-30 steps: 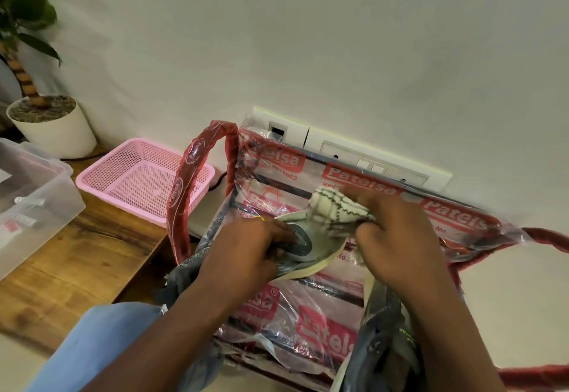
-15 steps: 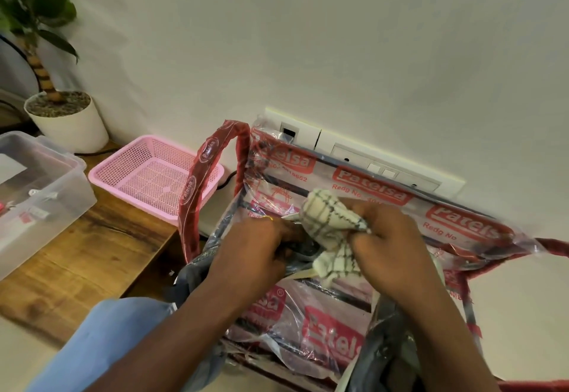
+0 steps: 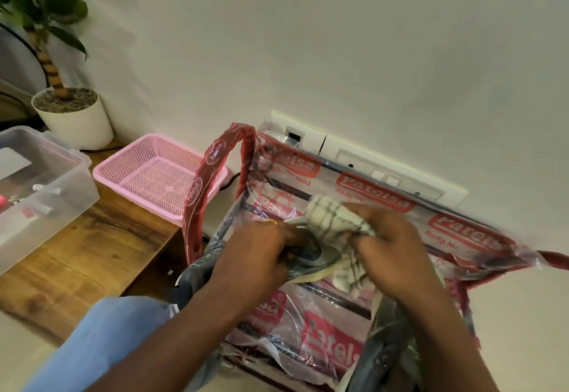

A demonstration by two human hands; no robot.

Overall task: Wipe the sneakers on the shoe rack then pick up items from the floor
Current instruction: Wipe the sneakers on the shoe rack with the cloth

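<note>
step: wiping one sneaker, judged early in the task; floor pick-up not yet begun
left hand (image 3: 261, 256): fingers curled round the sneaker (image 3: 311, 257), gripping it from the left
right hand (image 3: 391, 253): bunched round a checked cloth (image 3: 329, 219), cloth pressed on the sneaker's top and right side
sneaker place: held just above the shoe rack (image 3: 332, 339), between both hands, mostly hidden by them
how to do it well: brace the shoe firmly with the left hand so it can't twist; rub in short strokes toward the sole edge; turn the shoe to reach the hidden side; refold the cloth to a clean face
watch out: loose cloth tail hangs under the shoe and could snag; the cover looks slippery, so set the shoe down flat
surface: rack wrapped in a crinkled clear plastic cover (image 3: 462, 237) with red print, a red strap (image 3: 200, 194) looping up at its left
room: wooden table (image 3: 92, 253) to the left carrying a pink basket (image 3: 154, 176), a clear box (image 3: 46, 194) and a plant pot (image 3: 77, 117)
wall (image 3: 338, 52): plain, pale, with sockets (image 3: 369, 169) right behind the rack
unclear: grey shape at lower right, cannot tell what
</note>
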